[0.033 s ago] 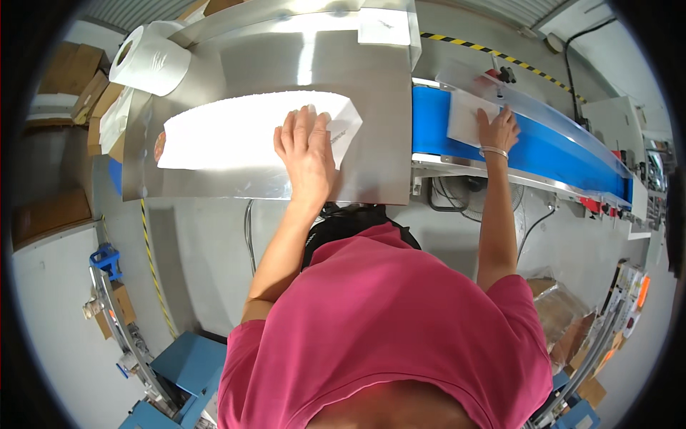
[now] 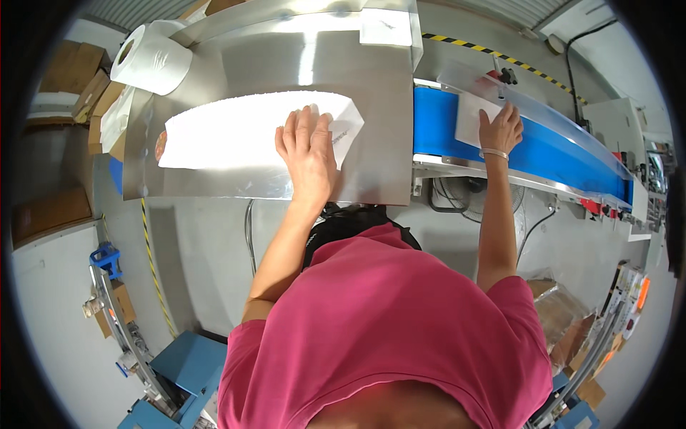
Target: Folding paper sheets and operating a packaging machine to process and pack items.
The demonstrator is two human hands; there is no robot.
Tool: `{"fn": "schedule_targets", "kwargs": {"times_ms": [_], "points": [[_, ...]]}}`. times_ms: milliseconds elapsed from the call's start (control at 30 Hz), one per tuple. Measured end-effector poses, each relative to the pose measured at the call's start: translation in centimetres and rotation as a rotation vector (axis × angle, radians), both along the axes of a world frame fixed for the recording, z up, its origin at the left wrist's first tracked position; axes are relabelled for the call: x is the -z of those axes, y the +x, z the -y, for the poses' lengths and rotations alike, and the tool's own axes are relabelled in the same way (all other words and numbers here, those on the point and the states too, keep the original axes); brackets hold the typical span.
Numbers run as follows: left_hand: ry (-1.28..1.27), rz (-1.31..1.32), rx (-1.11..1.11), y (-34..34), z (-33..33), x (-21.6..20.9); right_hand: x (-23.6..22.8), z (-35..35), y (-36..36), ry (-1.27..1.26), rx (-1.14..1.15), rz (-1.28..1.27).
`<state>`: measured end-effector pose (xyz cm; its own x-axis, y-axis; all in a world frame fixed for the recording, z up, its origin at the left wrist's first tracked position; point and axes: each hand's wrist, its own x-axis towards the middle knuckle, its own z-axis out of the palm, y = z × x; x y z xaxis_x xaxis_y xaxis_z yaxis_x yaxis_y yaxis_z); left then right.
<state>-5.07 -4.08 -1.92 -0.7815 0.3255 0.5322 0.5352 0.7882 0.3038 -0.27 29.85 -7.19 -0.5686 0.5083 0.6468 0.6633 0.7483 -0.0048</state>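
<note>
A long white row of what look like flat paper pieces lies on the steel table; glare hides its detail. My left hand rests on its right part, fingers stretched over the white surface. A reddish-brown thing shows at the row's left end. To the right, a flat white piece lies on the blue conveyor belt. My right hand touches that piece's right side, its thumb apart from the fingers, which partly overlap in view.
A white roll sits at the table's far left corner, near cardboard boxes. Another white sheet lies at the far right corner of the steel table. A clear guard runs along the belt's far side. A fan stands below.
On the belt, the flat white piece has shifted slightly right, together with my right hand. My left hand stays on the white row.
</note>
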Motion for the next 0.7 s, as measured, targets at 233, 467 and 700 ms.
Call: {"fn": "schedule_targets", "kwargs": {"times_ms": [233,467,700], "points": [[0.024,0.053,0.055,0.1,0.1,-0.6,-5.6,11.6,-5.4,-1.207,-1.176,0.34],[0.027,0.063,-0.032,-0.5,0.5,-1.7,-3.0,11.7,-5.9,-1.657,-1.051,0.398],[-0.022,0.0,-0.05,-1.0,1.4,-0.7,2.3,-1.6,-1.3,-0.83,-0.145,0.085]]}}
